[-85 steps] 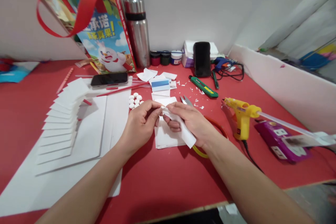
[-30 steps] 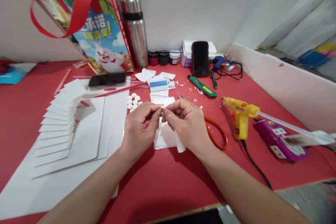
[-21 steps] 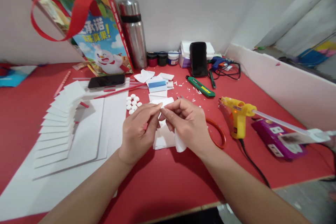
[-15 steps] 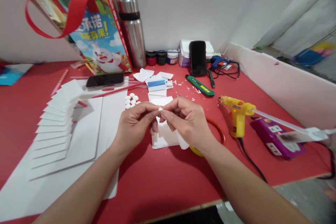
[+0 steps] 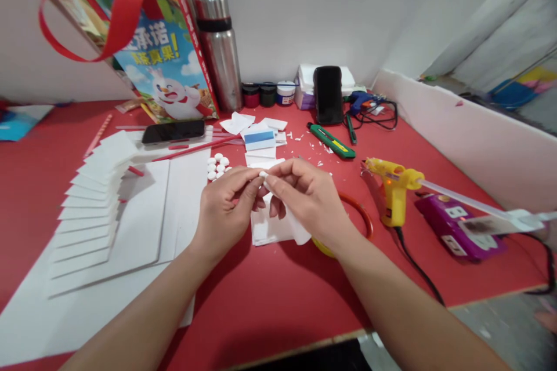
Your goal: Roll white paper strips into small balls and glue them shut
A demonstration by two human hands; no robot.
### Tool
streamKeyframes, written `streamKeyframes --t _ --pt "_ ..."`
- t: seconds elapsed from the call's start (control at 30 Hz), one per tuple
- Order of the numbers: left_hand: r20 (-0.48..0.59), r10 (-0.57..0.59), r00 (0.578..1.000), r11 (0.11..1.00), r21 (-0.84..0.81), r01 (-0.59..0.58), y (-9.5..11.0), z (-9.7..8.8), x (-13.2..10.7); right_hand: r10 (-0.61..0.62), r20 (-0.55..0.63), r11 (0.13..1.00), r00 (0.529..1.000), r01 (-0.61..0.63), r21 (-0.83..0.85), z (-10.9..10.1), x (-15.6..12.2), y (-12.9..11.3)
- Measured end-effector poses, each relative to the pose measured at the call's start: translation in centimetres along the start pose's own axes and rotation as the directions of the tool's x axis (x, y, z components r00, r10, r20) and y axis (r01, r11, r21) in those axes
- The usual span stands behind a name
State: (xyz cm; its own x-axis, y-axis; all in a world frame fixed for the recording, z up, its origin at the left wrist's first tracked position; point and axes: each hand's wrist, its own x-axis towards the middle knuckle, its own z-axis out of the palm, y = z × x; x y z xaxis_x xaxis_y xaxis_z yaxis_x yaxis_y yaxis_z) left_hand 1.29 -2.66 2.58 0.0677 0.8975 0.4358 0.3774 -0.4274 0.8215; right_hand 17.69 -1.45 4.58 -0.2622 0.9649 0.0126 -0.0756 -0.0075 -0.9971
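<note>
Between the fingertips of my left hand (image 5: 230,200) and my right hand (image 5: 304,197) is a small white piece (image 5: 263,174), pinched by both; its exact kind is too small to make out. A strip of white paper (image 5: 300,232) hangs below my right hand, and I cannot tell whether it is held. Several white rounded pellets (image 5: 217,166) lie in a cluster just beyond my left hand. Under my hands are folded white sheets (image 5: 270,229), partly hidden by the fingers.
To the left, a fanned staircase of white boards (image 5: 87,214) rests on white sheets. At right are a yellow hot glue gun (image 5: 394,197) with its cord and a purple power strip (image 5: 461,229). Behind stand a green utility knife (image 5: 331,140), a phone (image 5: 328,95) and a steel flask (image 5: 220,58).
Both hands have shifted the white piece slightly up and left. My left thumb has drawn back a little, and more of the piece shows.
</note>
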Motion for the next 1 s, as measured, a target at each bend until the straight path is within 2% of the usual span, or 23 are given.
streamKeyframes --t 0.07,0.13,0.2,0.33,0.47,0.6,0.7,0.87,1.0 --pt "0.0 -0.051 0.999 0.999 0.01 0.051 -0.1 -0.2 0.1 0.173 0.064 0.965 0.983 -0.182 0.19 -0.1 0.3 -0.3" --pt "0.013 -0.057 0.998 0.998 0.03 0.056 -0.3 -0.4 0.2 0.278 0.141 0.903 0.95 -0.309 0.299 -0.3 0.5 -0.4" --pt "0.035 -0.039 0.999 0.999 0.026 0.038 -0.5 -0.6 0.4 0.31 0.187 0.864 0.932 -0.358 0.355 -0.5 0.7 -0.3" --pt "0.069 -0.004 0.998 0.999 -0.034 0.006 -0.5 -0.7 0.6 0.309 0.222 0.828 0.925 -0.377 0.416 -0.8 0.9 -0.1" --pt "0.094 -0.052 0.994 0.993 -0.097 0.061 0.1 -0.7 0.7 0.285 0.169 0.882 0.944 -0.327 0.341 -1.1 1.1 -0.1" --pt "0.106 -0.107 0.989 0.986 -0.116 0.119 0.4 -0.7 0.8 0.177 0.041 0.97 0.983 -0.181 0.159 -1.0 1.1 -0.2" --pt "0.084 -0.07 0.994 0.995 -0.068 0.076 0.2 -0.7 0.7 0.108 -0.012 0.994 0.994 -0.108 0.023 -0.9 1.1 -0.2" --pt "0.075 0.012 0.997 1.0 -0.013 -0.011 -0.2 -0.7 0.6 0.099 -0.023 0.989 0.995 -0.101 -0.112 -0.9 1.0 -0.2" --pt "0.045 0.066 0.997 0.997 0.041 -0.068 -0.1 -0.4 0.5 -0.063 -0.093 0.971 0.994 0.04 -0.234 -0.3 0.7 0.3"
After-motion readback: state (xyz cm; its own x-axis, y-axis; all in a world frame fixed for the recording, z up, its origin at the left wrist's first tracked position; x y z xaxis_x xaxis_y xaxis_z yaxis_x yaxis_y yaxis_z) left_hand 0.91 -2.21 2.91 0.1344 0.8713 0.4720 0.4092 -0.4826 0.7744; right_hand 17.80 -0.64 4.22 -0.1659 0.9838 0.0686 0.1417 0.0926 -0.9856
